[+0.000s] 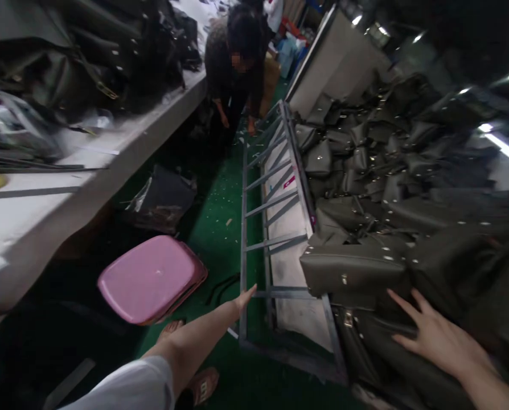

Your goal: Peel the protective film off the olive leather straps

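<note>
My left hand [245, 298] reaches out at the lower middle, beside the near end of a grey metal frame [243, 228] with several crossbars; its fingers point to the right at the frame, and whether they touch it is unclear. At the lower right, my right hand [438, 337] lies with fingers spread over dark olive bags, next to a boxy bag [352, 267] with metal studs. Nothing shows in its grasp. The bags are heaped in a big pile [378, 142] that stretches away behind the frame.
A pink stool [152, 279] stands on the green floor [220, 199] at the left. Behind it is a dark box [164, 196]. A long white table [126, 142] carries more dark bags. Another person [237, 62] bends over at the frame's far end.
</note>
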Available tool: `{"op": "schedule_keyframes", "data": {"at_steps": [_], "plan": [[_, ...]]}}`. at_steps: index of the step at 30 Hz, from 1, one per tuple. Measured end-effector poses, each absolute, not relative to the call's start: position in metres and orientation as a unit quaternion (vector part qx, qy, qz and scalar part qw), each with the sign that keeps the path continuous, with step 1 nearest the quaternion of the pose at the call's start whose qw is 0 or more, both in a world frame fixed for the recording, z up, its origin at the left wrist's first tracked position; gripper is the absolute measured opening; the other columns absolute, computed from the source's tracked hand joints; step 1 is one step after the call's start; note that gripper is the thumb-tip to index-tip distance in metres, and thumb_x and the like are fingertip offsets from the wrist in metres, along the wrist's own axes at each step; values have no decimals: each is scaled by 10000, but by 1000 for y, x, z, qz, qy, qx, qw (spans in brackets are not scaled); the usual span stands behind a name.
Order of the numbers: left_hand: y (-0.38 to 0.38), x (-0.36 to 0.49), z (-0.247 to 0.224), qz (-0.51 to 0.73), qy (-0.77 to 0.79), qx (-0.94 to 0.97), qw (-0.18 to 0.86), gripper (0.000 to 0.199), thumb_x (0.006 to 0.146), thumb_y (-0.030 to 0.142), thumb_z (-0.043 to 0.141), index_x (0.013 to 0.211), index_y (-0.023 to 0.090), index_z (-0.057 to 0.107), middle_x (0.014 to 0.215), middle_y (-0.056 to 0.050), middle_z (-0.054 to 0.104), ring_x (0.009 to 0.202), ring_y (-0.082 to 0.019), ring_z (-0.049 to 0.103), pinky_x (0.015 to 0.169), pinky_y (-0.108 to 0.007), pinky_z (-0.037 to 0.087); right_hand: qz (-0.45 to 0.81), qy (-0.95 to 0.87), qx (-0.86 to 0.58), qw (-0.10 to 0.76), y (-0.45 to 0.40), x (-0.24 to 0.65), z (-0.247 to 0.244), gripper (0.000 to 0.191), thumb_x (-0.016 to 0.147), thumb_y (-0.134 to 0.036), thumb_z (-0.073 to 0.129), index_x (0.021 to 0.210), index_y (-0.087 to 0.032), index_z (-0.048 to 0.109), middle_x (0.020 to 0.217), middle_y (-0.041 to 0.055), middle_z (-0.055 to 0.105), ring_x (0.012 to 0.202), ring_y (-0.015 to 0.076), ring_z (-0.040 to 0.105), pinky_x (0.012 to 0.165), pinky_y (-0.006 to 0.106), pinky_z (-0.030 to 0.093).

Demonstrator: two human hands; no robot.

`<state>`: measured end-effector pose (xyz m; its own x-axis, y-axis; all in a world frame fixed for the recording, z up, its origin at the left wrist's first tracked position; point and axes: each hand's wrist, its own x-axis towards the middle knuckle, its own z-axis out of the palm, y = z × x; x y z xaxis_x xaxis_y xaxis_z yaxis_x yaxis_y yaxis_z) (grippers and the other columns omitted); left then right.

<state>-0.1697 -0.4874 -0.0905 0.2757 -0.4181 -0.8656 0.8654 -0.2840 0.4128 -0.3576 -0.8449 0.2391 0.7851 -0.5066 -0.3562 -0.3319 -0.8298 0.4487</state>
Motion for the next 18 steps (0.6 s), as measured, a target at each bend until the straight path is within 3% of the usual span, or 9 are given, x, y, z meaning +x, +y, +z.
{"op": "schedule_keyframes", "data": {"at_steps": [3,7,9,12,14,16,18], "plan": [[-532,-178,-51,-585,117,546,589,1017,648,599,804,1464,176,367,1550,-230,329,1458,-407,240,1182,-541,216,-256,-240,921,169,-823,-337,243,893,696,-353,734,1509,-329,366,1601,90,252,1215,349,567,943,423,500],[-601,-161,-4,-557,17,511,655,1025,625,525,858,1462,264,327,1539,-156,385,1393,-311,409,1095,-403,403,-274,-273,910,149,-802,-319,251,928,656,-340,783,1492,-362,381,1613,57,234,1256,330,529,1002,422,453],[-629,-146,11,-545,3,502,671,957,661,552,830,1437,266,348,1469,-157,479,1305,-303,512,1014,-398,478,-275,-280,907,151,-792,-313,258,950,641,-332,810,1488,-370,382,1590,75,293,1228,323,554,980,420,464],[-650,-125,21,-525,3,500,688,896,676,549,825,1393,210,409,1386,-172,559,1233,-293,575,946,-356,530,-253,-288,907,174,-772,-310,262,952,631,-303,844,1477,-339,408,1426,103,526,1174,320,591,1014,447,435],[-655,-119,26,-514,-2,499,698,824,705,515,816,1366,185,451,1353,-164,591,1213,-284,593,912,-329,552,-201,-308,906,209,-756,-318,253,839,701,-279,811,1459,-271,453,1351,124,587,1251,341,534,1102,493,347],[-662,-120,35,-503,-14,500,705,724,762,483,777,1347,176,481,1318,-147,624,1180,-273,620,874,-320,572,-86,-349,896,260,-740,-336,232,655,823,-277,707,1435,-177,495,1453,170,485,1387,363,384,1163,518,269],[-674,-124,47,-484,-22,517,706,660,803,473,736,1342,184,488,1306,-126,637,1161,-260,635,863,-315,579,38,-400,873,278,-727,-363,201,599,916,-348,582,1471,-166,451,1522,193,380,1403,405,348,1146,603,274]]}}
